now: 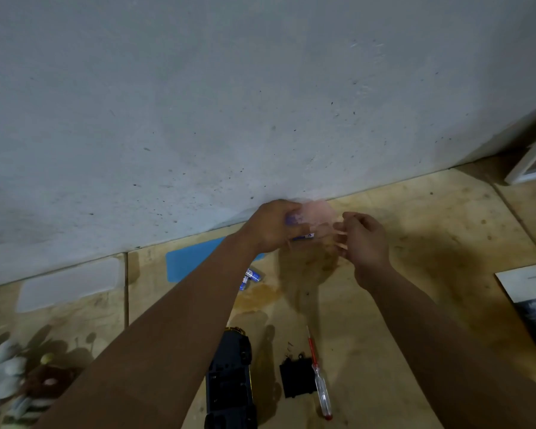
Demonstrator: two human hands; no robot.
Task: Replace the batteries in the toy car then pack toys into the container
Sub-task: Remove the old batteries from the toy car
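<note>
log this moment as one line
step: unwrapping batteries | left hand: holds battery pack | right hand: pulls wrapper | toy car: upside down

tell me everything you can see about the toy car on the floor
The toy car lies upside down on the tan floor, near the bottom edge of the view, between the person's forearms. Its dark plastic underside faces up, with a gold-coloured trim at the far end. Its near end is cut off by the frame. A black cover panel lies apart to its right. Neither hand touches it.
</note>
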